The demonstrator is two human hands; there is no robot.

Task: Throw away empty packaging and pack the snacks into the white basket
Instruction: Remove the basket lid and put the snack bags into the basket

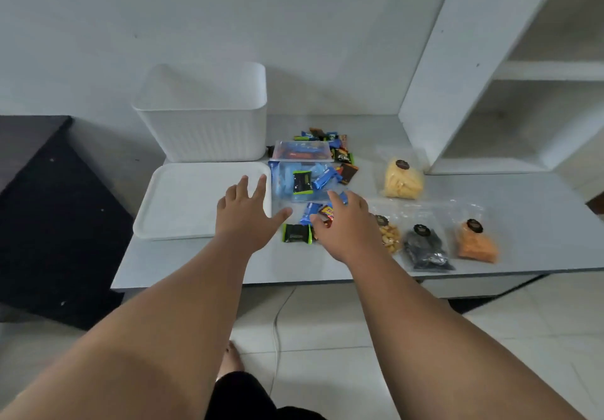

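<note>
The white ribbed basket (209, 119) stands at the back of the low white table (196, 262), with its flat white lid (192, 200) lying in front of it. Right of the lid lie two clear zip bags (302, 164) of wrapped snacks and several loose small snack packets (309, 212). My left hand (246, 217) hovers open over the lid's right edge. My right hand (346, 223) reaches over the loose packets with fingers spread; I cannot make out anything held in it.
Clear bags of yellow chips (403, 179), nuts (389, 235), dark pieces (425, 249) and orange snacks (477, 240) lie on the table's right part. A white shelf unit (474, 69) stands at the right. A dark mat (55, 223) lies left of the table.
</note>
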